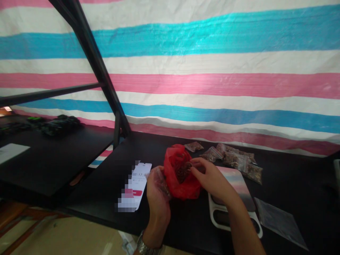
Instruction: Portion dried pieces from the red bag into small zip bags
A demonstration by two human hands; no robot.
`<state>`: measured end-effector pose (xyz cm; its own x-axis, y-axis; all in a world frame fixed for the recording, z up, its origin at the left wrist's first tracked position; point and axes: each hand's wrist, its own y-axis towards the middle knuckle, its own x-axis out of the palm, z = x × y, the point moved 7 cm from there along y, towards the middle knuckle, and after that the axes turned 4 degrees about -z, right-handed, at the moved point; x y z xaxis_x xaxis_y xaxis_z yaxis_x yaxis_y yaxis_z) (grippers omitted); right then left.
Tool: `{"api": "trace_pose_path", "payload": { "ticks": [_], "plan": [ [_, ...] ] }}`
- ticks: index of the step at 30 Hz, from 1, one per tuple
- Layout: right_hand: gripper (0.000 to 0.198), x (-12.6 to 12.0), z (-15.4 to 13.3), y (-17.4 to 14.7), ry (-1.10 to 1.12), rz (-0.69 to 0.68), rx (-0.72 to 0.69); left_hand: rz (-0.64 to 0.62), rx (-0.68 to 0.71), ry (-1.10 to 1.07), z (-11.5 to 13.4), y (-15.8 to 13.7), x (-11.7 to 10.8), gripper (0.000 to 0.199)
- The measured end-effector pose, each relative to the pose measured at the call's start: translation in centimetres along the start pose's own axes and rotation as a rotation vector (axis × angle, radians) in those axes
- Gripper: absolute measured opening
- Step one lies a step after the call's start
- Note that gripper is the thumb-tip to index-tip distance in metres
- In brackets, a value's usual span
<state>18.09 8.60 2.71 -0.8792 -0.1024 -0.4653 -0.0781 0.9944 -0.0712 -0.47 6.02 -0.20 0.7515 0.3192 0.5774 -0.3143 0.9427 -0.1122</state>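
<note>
A red plastic bag (183,191) stands open on the black table, with dark brown dried bits (182,173) inside its mouth. My left hand (156,202), at the bag's left side, is closed around a small clear zip bag (162,182) that has some brown bits in it. The fingers of my right hand (209,177) reach into the red bag's opening from the right, pinched together at the dried bits. How much they hold is hidden. Under my right forearm lies a white digital scale (221,216) with a shiny top plate.
Several filled zip bags (233,157) lie behind the scale. A flat clear bag (281,221) is at the right. A phone with a running timer (140,184) lies left of my left hand. A black metal frame (95,67) rises beside the striped sheet (212,85).
</note>
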Motion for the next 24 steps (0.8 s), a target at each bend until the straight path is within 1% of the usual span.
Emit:
{"api": "trace_pose_path", "payload": {
  "ticks": [2, 3, 7, 10, 13, 18, 21, 24],
  "plan": [
    [0.025, -0.6, 0.0, 0.1, -0.120, 0.078, -0.028, 0.028, -0.011, -0.011, -0.1, -0.1, 0.1, 0.029],
    [0.026, -0.6, 0.0, 0.2, -0.182, 0.096, -0.037, 0.033, -0.029, -0.019, -0.3, -0.2, 0.2, 0.028],
    [0.031, 0.6, -0.1, 0.5, -0.413, 0.108, -0.019, 0.023, -0.119, -0.076, -1.1, -0.3, 0.8, 0.030],
    [0.034, 1.3, -0.7, 0.6, -0.523, 0.137, -0.022, 0.024, -0.151, -0.096, -1.7, -0.2, 0.9, 0.032],
    [0.035, 1.7, -0.9, 0.7, -0.533, 0.132, -0.042, 0.020, -0.167, -0.092, -2.1, -0.2, 0.9, 0.034],
    [0.034, 2.0, -0.8, 0.9, -0.479, 0.069, -0.048, 0.017, -0.170, -0.079, -2.1, -0.3, 0.8, 0.033],
    [0.032, 2.1, -0.8, 0.7, -0.423, 0.042, -0.023, 0.032, -0.124, -0.074, -1.6, -0.1, 0.4, 0.028],
    [0.029, 2.1, -0.8, 0.5, -0.353, 0.034, -0.020, 0.017, -0.061, -0.076, -1.3, 0.3, 0.2, 0.026]
  ]
}}
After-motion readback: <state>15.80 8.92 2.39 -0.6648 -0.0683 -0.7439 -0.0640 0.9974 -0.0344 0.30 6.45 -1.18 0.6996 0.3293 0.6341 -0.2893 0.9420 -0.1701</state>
